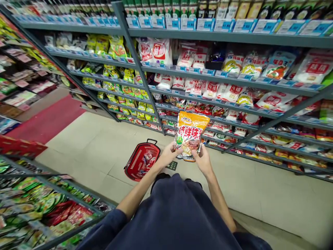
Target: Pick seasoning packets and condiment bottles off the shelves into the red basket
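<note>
Between both hands I hold up a seasoning packet (191, 133), yellow-orange at the top with large red characters and a food picture below. My left hand (170, 153) grips its lower left edge, thumb across the front. My right hand (203, 159) pinches the lower right edge, with the thumb on the front too. The fingers behind the packet are hidden. On the floor to the left of my left forearm stands a red shopping basket (132, 163) with some packaged goods inside, its handle folded to the side.
A tall grey shelf rack (221, 78) ahead carries white, red and yellow seasoning bags, with bottles (156, 8) on top. Green and red packets (52, 205) fill a rack at lower left. A green exit sign (172, 165) is on the tiled floor (96, 139).
</note>
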A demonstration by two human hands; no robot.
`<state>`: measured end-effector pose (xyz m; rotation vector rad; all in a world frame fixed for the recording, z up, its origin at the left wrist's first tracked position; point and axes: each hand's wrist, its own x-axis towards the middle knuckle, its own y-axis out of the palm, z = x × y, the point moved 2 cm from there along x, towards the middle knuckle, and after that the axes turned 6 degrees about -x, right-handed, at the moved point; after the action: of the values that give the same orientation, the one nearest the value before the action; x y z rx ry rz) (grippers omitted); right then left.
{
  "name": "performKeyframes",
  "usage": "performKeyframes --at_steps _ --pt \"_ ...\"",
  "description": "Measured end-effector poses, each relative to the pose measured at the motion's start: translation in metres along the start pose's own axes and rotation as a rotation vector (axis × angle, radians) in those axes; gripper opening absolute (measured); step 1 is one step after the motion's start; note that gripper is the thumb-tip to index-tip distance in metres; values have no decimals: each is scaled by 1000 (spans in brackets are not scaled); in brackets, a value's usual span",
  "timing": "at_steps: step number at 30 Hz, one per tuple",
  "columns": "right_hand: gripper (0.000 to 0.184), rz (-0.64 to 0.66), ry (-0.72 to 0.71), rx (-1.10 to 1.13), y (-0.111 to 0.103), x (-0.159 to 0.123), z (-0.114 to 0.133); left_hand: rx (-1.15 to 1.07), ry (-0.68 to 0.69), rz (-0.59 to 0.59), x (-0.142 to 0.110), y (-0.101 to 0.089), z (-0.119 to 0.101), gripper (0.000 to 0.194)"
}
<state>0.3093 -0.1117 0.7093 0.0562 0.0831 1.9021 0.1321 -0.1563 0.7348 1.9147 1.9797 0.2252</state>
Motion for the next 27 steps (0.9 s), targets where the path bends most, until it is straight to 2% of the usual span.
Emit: performKeyframes --at_steps 2,5,7,10,12,14,16,19,27 --pt "52 8 5 40 18 -11 2 14 -3 11 -13 -17 -1 62" --pt "51 15 43 80 56 -30 -1 65 -47 52 -36 -61 -2 60" --pt "50 52 83 93 89 -44 -7 77 -77 25 -53 -98 -5 62" --pt "51 112 161 91 147 -68 -21 4 -83 -89 -79 -153 -10 62" --pt "49 115 210 74 184 -81 -32 -34 -85 -131 -97 -181 -14 58" --pt "50 37 240 38 213 -88 -41 -46 -101 -142 -115 -201 -16 53" --pt "51 -81 256 14 232 -92 -45 -67 -129 -141 -131 -215 -18 50" --pt "48 -219 277 0 245 -93 -42 -102 -147 -106 -146 -225 -22 53" --pt "44 -294 400 205 265 -93 -36 -107 -126 37 -155 -241 -33 51"
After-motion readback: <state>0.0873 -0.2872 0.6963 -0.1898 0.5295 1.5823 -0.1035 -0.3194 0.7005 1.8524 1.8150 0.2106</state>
